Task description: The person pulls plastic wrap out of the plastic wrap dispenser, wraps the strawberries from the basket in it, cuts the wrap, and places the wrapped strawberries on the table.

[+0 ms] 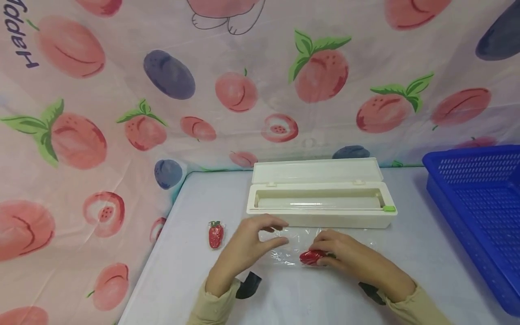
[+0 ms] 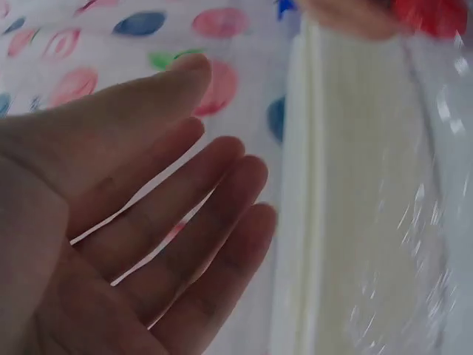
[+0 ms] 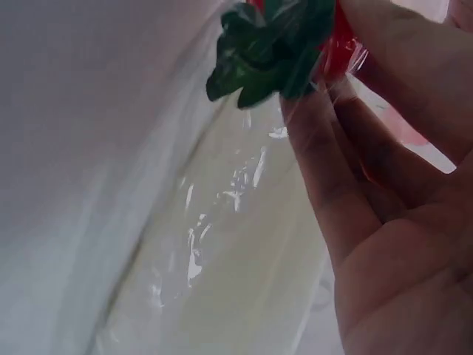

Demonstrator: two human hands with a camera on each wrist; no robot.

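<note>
Between the thumb and fingers of my right hand [image 1: 345, 253] is a red strawberry [image 1: 311, 257], its green leaves [image 3: 266, 55] facing the wrist in the right wrist view. Clear cling film [image 1: 284, 258] lies spread on the table beneath it, and some shiny film shows against the fruit. My left hand [image 1: 243, 246] hovers at the film's left side, fingers apart and loosely bent; its palm [image 2: 89, 296] holds nothing in the left wrist view. Another strawberry [image 1: 215, 235], which looks wrapped in film, lies left of that hand.
Behind the hands stands a white cling film dispenser [image 1: 321, 220] with its lid [image 1: 317, 172] raised, a film roll [image 1: 321, 202] inside and a green slider [image 1: 389, 208] at its right end. A blue plastic basket [image 1: 459, 239] stands at the right. A fruit-print cloth [image 1: 227, 45] hangs behind the table.
</note>
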